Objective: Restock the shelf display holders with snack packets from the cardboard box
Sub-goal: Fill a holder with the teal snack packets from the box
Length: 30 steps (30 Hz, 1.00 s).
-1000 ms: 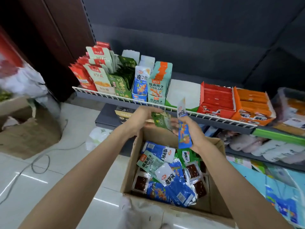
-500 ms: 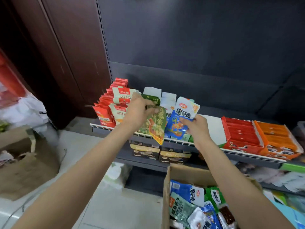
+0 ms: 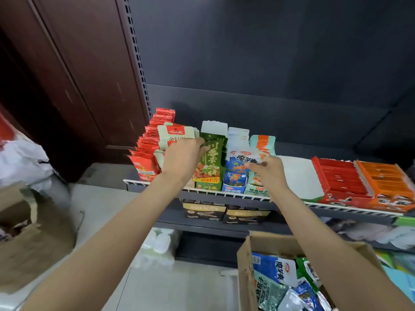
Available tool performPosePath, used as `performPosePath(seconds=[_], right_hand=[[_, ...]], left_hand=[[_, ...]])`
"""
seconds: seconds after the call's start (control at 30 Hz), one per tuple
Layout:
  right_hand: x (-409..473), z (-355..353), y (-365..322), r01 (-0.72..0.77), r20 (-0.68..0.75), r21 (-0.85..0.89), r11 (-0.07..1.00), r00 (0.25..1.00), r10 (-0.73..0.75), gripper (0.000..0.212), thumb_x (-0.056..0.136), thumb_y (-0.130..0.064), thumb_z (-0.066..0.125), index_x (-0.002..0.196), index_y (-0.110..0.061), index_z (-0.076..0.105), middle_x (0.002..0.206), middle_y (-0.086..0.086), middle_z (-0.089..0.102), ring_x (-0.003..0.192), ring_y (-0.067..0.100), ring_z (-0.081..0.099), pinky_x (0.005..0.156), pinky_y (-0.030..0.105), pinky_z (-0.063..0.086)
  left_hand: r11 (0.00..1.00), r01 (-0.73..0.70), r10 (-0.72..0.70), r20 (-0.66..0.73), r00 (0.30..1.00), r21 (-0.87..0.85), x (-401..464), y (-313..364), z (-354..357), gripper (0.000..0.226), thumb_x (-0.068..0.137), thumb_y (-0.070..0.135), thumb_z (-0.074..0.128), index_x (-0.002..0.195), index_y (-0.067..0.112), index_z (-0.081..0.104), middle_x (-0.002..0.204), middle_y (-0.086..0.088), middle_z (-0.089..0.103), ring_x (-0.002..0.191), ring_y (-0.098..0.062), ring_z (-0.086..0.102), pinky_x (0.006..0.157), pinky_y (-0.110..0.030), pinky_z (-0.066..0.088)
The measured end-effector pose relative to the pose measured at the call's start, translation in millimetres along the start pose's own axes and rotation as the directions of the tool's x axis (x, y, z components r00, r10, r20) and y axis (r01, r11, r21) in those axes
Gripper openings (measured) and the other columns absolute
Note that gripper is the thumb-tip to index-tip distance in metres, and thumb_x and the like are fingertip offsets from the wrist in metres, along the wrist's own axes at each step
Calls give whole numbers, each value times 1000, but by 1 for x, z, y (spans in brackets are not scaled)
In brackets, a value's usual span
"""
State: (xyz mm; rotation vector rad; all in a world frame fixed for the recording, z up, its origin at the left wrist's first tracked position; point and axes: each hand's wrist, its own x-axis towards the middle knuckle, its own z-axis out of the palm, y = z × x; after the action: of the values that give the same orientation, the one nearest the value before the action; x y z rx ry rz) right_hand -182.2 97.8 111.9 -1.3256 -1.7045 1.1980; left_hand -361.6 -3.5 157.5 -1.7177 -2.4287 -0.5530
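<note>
Hands both up at the shelf (image 3: 224, 195). We see the left hand (image 3: 183, 161) with fingers curled over the top left edge of the green packet (image 3: 210, 163), which stands upright in the green display holder (image 3: 207, 185). Right hand (image 3: 269, 173) pinches the blue-and-white packet (image 3: 243, 161) by its right side, tilted over the blue display holder (image 3: 234, 184), just beside the green one. Left of these stand red packets (image 3: 146, 158) and pale packets (image 3: 175, 134); right of them, a teal holder (image 3: 261, 144), then red tray (image 3: 343, 178) and orange tray (image 3: 384, 180). Cardboard box (image 3: 244, 270) sits below at lower right, holding more loose packets (image 3: 276, 269).
</note>
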Motion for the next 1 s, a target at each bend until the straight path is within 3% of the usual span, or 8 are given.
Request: performPosePath(seconds=[0.1, 0.17, 0.23, 0.37, 0.47, 0.73, 0.9, 1.0], right_hand=[[6, 7, -8, 103, 52, -194, 976, 994, -94, 17, 81, -8, 72, 95, 2, 70, 86, 5, 65, 68, 9, 55, 51, 3, 36], [15, 8, -14, 105, 78, -308, 946, 993, -85, 9, 81, -9, 72, 81, -1, 67, 73, 4, 62, 59, 8, 50, 42, 5, 34], [23, 6, -20, 89, 92, -379, 921, 994, -58, 29, 80, -7, 73, 60, -10, 52, 61, 3, 53, 56, 14, 54, 43, 8, 38], [26, 5, -18, 57, 176, -390, 919, 984, 14, 17, 80, 0, 71, 72, -6, 57, 70, 6, 58, 56, 13, 59, 43, 15, 49], [26, 10, -12, 71, 236, -375, 924, 971, 22, 25, 79, 2, 71, 63, -6, 54, 70, 4, 56, 71, 23, 65, 51, 23, 55], [35, 22, -13, -12, 235, -336, 942, 967, 96, 40, 81, 7, 67, 56, -13, 44, 71, 5, 50, 68, 25, 65, 44, 17, 51], [41, 37, -7, -119, 186, -307, 944, 965, 182, 13, 81, 5, 67, 80, -3, 57, 101, 14, 61, 94, 30, 66, 76, 39, 57], [41, 40, -4, -164, 196, -269, 949, 956, 221, 36, 80, 5, 67, 114, 2, 56, 111, 17, 62, 102, 31, 63, 89, 48, 53]], left_hand=[[993, 4, -4, -5, 1000, -121, 1, -2, 1, 28, 98, 29, 49, 97, 5, 62, 84, -15, 68, 78, -34, 63, 66, -40, 51], [988, -2, -1, -21, 1000, -155, 0, -3, 2, 27, 98, 27, 50, 96, 3, 62, 82, -15, 67, 75, -32, 62, 65, -40, 51], [985, -1, -4, -31, 1000, -171, -1, -4, 2, 26, 98, 26, 50, 95, 3, 62, 80, -15, 67, 72, -30, 62, 63, -38, 50], [983, 21, -25, -20, 999, -180, -2, -6, 3, 26, 98, 26, 49, 97, 3, 62, 79, -14, 66, 69, -27, 60, 61, -33, 47], [984, 35, -41, -32, 999, -176, -1, -6, 3, 27, 99, 26, 48, 98, 3, 62, 79, -14, 66, 63, -21, 53, 58, -29, 42], [969, 51, -73, -79, 994, -243, -4, -10, 3, 25, 98, 23, 50, 97, 1, 62, 79, -14, 67, 60, -18, 51, 56, -25, 36], [969, 52, -66, -48, 997, -243, -4, -11, 2, 25, 98, 24, 50, 98, 2, 62, 81, -14, 68, 66, -23, 60, 61, -32, 49], [972, 44, -55, -42, 998, -229, -3, -10, 2, 26, 98, 25, 50, 98, 2, 62, 81, -13, 67, 67, -24, 60, 61, -33, 49]])
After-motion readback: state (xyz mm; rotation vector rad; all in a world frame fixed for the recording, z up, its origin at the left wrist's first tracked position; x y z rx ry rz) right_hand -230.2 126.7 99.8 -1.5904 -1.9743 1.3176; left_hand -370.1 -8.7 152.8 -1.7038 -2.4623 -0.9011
